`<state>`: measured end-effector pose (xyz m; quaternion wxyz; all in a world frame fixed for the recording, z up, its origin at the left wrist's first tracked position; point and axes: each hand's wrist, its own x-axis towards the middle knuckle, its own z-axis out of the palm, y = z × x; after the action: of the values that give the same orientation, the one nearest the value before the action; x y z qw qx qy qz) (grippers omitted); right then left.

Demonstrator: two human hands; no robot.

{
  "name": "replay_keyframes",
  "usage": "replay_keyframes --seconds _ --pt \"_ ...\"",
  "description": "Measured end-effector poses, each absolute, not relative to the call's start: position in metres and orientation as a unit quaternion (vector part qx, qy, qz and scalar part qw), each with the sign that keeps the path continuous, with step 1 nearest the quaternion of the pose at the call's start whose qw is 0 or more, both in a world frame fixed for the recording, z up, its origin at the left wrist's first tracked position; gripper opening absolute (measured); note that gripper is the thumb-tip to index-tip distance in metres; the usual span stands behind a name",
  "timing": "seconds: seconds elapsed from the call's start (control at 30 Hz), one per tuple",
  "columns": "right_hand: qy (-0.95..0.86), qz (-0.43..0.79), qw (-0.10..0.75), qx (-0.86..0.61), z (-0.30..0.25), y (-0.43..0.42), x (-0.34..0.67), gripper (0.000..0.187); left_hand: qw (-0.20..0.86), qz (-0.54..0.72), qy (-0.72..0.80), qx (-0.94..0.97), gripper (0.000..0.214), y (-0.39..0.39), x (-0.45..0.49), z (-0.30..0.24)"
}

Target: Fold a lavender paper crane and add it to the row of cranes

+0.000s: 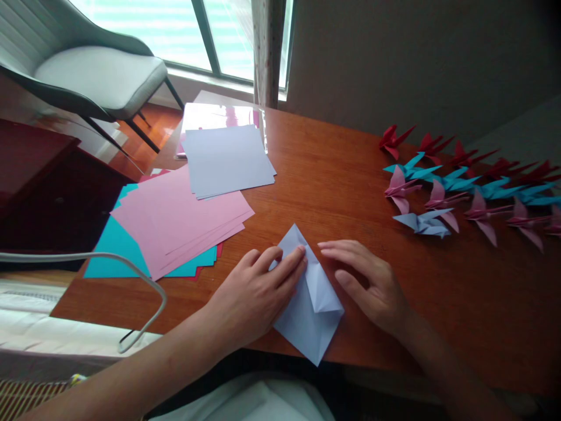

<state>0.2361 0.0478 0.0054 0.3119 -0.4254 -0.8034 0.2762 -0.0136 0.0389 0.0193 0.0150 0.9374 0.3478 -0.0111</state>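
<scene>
A pale lavender sheet of paper (312, 304), partly folded into a kite-like shape, lies at the near edge of the wooden table (333, 175). My left hand (256, 289) rests on its left side, fingers stretched flat and pressing along a fold. My right hand (366, 278) lies just right of the paper, fingers extended toward its upper edge and lightly touching it. Neither hand grips anything.
Stacks of lavender (225, 159), pink (179, 219) and teal paper (111, 245) lie at the left. Rows of folded cranes in red (432, 146), teal (456, 178), pink (438, 202) and one lavender crane (423, 223) sit at the right. A grey chair (96, 73) stands by the window; a cable (131, 275) loops at the left.
</scene>
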Motion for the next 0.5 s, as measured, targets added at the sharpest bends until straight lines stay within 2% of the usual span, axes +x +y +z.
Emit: replay_keyframes --seconds 0.07,0.23,0.5 --pt "-0.789 0.250 0.313 -0.466 0.005 0.065 0.227 0.024 0.012 -0.008 0.349 0.937 0.047 0.039 -0.013 0.019" --pt "-0.825 0.226 0.254 -0.451 0.004 0.101 0.204 0.010 0.006 -0.003 0.354 0.935 0.046 0.038 -0.011 0.018" --pt "-0.834 0.226 0.223 -0.450 0.001 0.117 0.196 0.005 0.011 -0.001 0.360 0.933 0.047 0.036 -0.012 0.018"
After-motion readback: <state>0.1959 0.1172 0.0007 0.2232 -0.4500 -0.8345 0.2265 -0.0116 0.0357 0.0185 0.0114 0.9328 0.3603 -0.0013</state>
